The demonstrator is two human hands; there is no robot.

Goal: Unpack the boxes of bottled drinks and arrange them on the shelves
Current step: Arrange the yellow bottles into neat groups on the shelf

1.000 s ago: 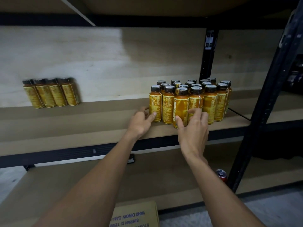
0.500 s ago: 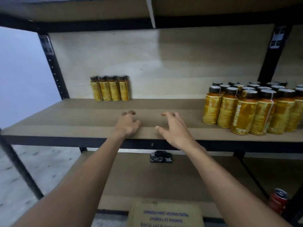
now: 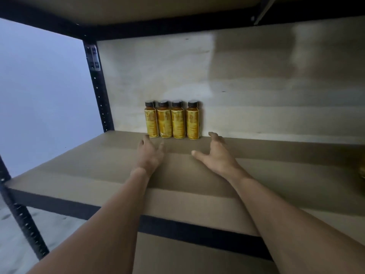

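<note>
Several yellow-labelled bottles with dark caps [image 3: 171,120] stand in a row against the back panel of the shelf [image 3: 98,175]. My left hand [image 3: 150,155] reaches over the shelf board, fingers extended, just in front of the leftmost bottles. My right hand [image 3: 216,153] is spread open to the right of the row, fingertips near the rightmost bottle, apart from it. Neither hand holds anything.
A black perforated upright [image 3: 98,86] stands at the shelf's left rear, another at the front left [image 3: 23,220]. The shelf above [image 3: 177,16] hangs low overhead. A sliver of a yellow bottle [image 3: 362,171] shows at the right edge. Pale floor lies at lower left.
My view and both hands have shifted left, away from the large bottle cluster toward the small row at the back. The hands have moved deeper into the shelf and opened wider.
</note>
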